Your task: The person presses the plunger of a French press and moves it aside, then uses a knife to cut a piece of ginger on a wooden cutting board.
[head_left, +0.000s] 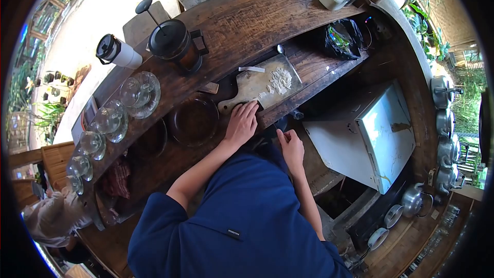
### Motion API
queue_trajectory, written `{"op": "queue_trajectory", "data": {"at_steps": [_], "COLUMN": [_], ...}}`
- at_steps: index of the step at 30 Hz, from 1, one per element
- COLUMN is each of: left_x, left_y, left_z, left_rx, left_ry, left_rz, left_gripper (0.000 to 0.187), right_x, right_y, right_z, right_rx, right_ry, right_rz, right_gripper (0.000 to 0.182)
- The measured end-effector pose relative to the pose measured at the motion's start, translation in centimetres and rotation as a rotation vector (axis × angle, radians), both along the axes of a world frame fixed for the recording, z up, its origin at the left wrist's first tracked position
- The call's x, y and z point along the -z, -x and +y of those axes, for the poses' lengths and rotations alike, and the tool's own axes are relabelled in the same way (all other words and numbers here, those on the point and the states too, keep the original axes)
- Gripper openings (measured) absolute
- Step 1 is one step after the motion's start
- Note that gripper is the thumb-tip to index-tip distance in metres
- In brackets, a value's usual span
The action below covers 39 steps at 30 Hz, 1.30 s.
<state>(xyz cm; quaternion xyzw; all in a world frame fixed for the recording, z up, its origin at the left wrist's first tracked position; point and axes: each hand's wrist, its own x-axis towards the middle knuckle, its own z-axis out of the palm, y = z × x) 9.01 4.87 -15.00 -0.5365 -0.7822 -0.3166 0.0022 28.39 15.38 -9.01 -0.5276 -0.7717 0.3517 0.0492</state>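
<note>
My left hand lies with its fingers stretched over the near edge of a wooden cutting board, beside the board's handle. A heap of pale chopped pieces is spread over the board, with a few larger pieces close to my fingertips. A white strip lies at its far edge. My right hand is below the counter edge, its fingers curled closed. Something dark is just beyond those fingers; whether they hold it cannot be made out.
Round dark pans sit left of the board. A French press, a white tumbler and glass cups on saucers line the raised counter. A black bag is farther right. A white box-shaped appliance and kettles stand at right.
</note>
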Motion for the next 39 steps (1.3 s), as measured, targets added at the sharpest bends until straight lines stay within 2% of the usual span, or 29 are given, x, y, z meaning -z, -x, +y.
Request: {"op": "queue_trajectory", "data": {"at_steps": [10, 22, 39], "left_x": [0.1, 0.5, 0.6], "left_y": [0.2, 0.1, 0.0], "left_z": [0.1, 0.2, -0.5], "left_rx": [0.004, -0.007, 0.01], "left_ry": [0.033, 0.039, 0.008], "left_rz": [0.018, 0.019, -0.035], "left_gripper": [0.036, 0.033, 0.041], "right_x": [-1.7, 0.1, -1.5], "right_y": [1.4, 2.3, 1.2], "right_z": [0.1, 0.3, 0.0], "right_rx": [0.009, -0.056, 0.015], "right_ry": [0.022, -0.049, 0.031], "right_rz": [-0.012, -0.009, -0.003], "right_gripper": [0.05, 0.049, 0.049]}}
